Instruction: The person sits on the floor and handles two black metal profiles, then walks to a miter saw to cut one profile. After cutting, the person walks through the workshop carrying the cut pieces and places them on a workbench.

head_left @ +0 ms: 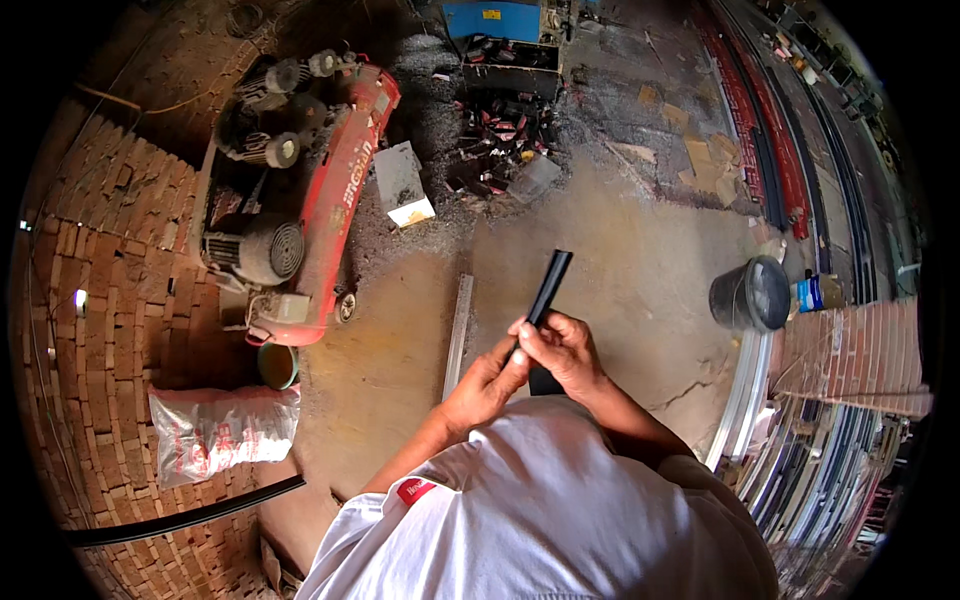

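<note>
In front of my chest, both hands hold a short black strip (550,284) that looks like a length of channel or profile. It slants up and away, its far end standing free beyond my fingers. My left hand (484,389) is closed around the near part, thumb pressed against it. Just above and to the right, my right hand (566,352) pinches the strip with thumb and fingers. My palms hide the strip's lower part. Something dark shows below my right hand, too covered to name.
At left stands a red air compressor (345,195) with dusty motors; a white sack (225,432) lies nearer. A pale metal bar (458,335) is on the floor ahead. Black scraps (505,130) are piled beneath a blue machine (492,20). At right are a dark bucket (748,294) and stacked long profiles (815,470).
</note>
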Motion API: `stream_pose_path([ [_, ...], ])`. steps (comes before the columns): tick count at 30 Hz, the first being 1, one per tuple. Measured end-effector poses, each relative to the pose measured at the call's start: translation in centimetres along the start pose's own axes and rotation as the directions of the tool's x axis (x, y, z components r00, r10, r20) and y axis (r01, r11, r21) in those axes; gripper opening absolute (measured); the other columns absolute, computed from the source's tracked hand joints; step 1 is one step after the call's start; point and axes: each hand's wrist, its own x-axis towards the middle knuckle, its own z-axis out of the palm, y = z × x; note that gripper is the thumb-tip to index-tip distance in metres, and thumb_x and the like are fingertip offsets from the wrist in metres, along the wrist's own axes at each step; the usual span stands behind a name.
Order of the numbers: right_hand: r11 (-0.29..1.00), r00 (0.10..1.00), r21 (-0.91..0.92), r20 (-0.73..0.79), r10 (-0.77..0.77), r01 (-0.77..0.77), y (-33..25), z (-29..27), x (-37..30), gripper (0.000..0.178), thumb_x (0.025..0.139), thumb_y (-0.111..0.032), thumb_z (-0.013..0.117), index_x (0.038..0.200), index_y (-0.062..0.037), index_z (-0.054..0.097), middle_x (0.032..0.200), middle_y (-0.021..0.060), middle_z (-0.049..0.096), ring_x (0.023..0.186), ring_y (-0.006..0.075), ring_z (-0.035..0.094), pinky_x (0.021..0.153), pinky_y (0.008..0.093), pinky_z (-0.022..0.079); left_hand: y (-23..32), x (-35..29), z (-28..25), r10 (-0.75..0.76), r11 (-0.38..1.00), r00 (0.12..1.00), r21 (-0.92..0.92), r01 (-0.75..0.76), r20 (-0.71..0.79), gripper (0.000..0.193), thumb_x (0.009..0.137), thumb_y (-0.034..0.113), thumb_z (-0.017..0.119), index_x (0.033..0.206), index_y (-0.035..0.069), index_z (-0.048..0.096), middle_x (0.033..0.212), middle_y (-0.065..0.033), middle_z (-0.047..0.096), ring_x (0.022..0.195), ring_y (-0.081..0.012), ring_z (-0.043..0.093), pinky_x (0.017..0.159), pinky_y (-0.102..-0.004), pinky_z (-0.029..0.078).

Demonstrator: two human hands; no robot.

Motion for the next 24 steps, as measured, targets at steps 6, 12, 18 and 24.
stream_pose_path([
  [6, 0.976, 0.968, 0.147, 0.217, 0.125, -0.159, -5.0, -5.4, 15.3, 0.020, 0.102, -0.023, 0.070, 0.106, -0.0044, 0.066, 0.084, -0.0031, 0.061, 0.074, 0.0062, 0.057, 0.065, 0.0249, 0.047, 1.9, 13.0, -3.9, 0.023, 0.998, 0.987, -0.051, -0.031, -0.160, 0.043, 0.112, 0.045, 0.044, 0.112, 0.004, 0.057, 0.077, 0.0033, 0.049, 0.070, -0.0089, 0.043, 0.063, -0.0273, 0.039],
  [12, 0.996, 0.988, 0.059, 0.145, 0.053, -0.063, -10.4, -9.1, 30.3, 0.018, 0.102, -0.022, 0.071, 0.098, -0.0071, 0.063, 0.084, -0.0046, 0.063, 0.075, 0.0040, 0.058, 0.066, 0.0231, 0.047, 7.1, 24.2, -9.9, -0.081, 0.997, 0.965, -0.033, 0.075, -0.250, 0.038, 0.112, 0.041, 0.047, 0.105, 0.005, 0.058, 0.078, 0.0044, 0.048, 0.070, -0.0072, 0.041, 0.062, -0.0249, 0.036],
  [18, 0.993, 0.998, 0.098, 0.003, 0.068, -0.068, -12.5, -13.1, 44.2, 0.016, 0.103, -0.021, 0.068, 0.104, -0.0075, 0.059, 0.090, -0.0032, 0.061, 0.078, 0.0056, 0.057, 0.069, 0.0252, 0.051, 9.6, 36.6, -16.2, -0.093, 0.992, 0.971, 0.059, 0.108, -0.220, 0.041, 0.112, 0.042, 0.047, 0.108, 0.005, 0.061, 0.078, 0.0048, 0.047, 0.072, -0.0079, 0.042, 0.064, -0.0259, 0.037],
  [24, 0.993, 0.997, 0.112, -0.055, 0.052, -0.046, -15.9, -17.1, 55.0, 0.014, 0.105, -0.020, 0.066, 0.106, -0.0072, 0.060, 0.087, -0.0027, 0.059, 0.078, 0.0088, 0.062, 0.070, 0.0286, 0.053, 13.7, 49.4, -23.3, -0.120, 0.988, 0.989, 0.088, 0.128, -0.088, 0.040, 0.113, 0.043, 0.045, 0.104, 0.005, 0.057, 0.077, -0.0020, 0.049, 0.074, -0.0128, 0.042, 0.069, -0.0311, 0.042],
])
